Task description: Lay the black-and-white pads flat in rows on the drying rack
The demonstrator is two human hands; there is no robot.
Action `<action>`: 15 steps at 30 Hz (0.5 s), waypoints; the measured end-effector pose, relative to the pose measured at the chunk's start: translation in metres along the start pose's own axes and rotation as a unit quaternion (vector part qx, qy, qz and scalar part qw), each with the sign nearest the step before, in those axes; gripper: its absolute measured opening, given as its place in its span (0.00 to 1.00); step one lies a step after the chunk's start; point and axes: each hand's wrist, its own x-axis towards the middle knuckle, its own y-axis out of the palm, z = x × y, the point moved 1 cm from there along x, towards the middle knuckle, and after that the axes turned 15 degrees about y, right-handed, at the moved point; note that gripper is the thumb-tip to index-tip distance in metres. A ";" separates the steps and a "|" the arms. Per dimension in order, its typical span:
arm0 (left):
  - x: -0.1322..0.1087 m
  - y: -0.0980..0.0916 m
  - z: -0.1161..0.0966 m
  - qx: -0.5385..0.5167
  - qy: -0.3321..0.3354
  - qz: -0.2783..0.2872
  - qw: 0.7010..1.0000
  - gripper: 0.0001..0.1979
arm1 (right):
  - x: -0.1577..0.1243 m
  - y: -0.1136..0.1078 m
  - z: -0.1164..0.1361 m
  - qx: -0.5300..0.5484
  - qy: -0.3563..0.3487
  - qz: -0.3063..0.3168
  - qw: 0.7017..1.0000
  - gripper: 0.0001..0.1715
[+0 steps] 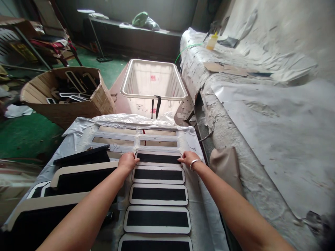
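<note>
A flat panel (159, 159) with rounded corners, a pale border and a black centre lies crosswise on the slatted, plastic-covered rack. My left hand (127, 161) pinches its left end, and my right hand (188, 159), with a bracelet at the wrist, pinches its right end. Nearer to me, several similar panels (158, 194) lie in a column on the rack. Left of them, partly behind my left forearm, is a loose stack of larger black pieces with beige borders (86, 169).
Beyond the rack stands a white plastic bin (154, 106) with a black strap. A cardboard box (104, 101) of loose framed pieces is at the left. Along the right runs a plastic-covered bench (261, 139), bearing a yellow-capped bottle (211, 42); brown material (225, 165) hangs at its edge.
</note>
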 end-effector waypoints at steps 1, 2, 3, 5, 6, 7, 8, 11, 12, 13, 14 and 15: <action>0.001 -0.001 0.000 0.011 -0.001 0.008 1.000 0.13 | -0.002 -0.002 0.002 -0.009 0.006 0.001 1.000 0.17; 0.002 -0.002 -0.001 0.021 -0.002 0.012 1.000 0.14 | -0.004 -0.005 0.005 -0.021 0.014 0.001 1.000 0.18; 0.002 -0.003 -0.002 0.033 -0.002 0.012 0.999 0.16 | -0.008 -0.008 0.007 -0.033 0.022 -0.006 0.999 0.19; -0.001 -0.005 -0.006 0.063 0.011 -0.008 0.998 0.21 | -0.019 -0.012 0.014 -0.054 0.028 -0.040 0.997 0.25; -0.004 -0.005 -0.009 0.079 0.031 -0.019 0.996 0.23 | -0.026 -0.012 0.017 -0.063 0.017 -0.064 0.996 0.26; -0.007 -0.005 -0.012 0.095 0.063 -0.026 0.993 0.23 | -0.033 -0.010 0.021 -0.071 -0.007 -0.086 0.994 0.25; -0.012 -0.003 -0.015 0.110 0.104 -0.027 0.988 0.21 | -0.041 -0.006 0.026 -0.078 -0.042 -0.102 0.991 0.22; -0.024 0.007 -0.023 0.143 0.211 0.004 0.967 0.22 | -0.060 0.014 0.036 -0.094 -0.144 -0.122 0.978 0.23; -0.027 0.011 -0.025 0.152 0.221 0.014 0.963 0.23 | -0.062 0.021 0.038 -0.101 -0.158 -0.128 0.974 0.26; -0.029 0.015 -0.026 0.159 0.220 0.024 0.962 0.25 | -0.064 0.026 0.040 -0.108 -0.162 -0.137 0.971 0.27; -0.030 0.018 -0.027 0.164 0.211 0.033 0.963 0.26 | -0.063 0.029 0.042 -0.114 -0.162 -0.144 0.970 0.27; -0.031 0.020 -0.027 0.166 0.200 0.042 0.965 0.27 | -0.062 0.031 0.043 -0.119 -0.160 -0.150 0.968 0.27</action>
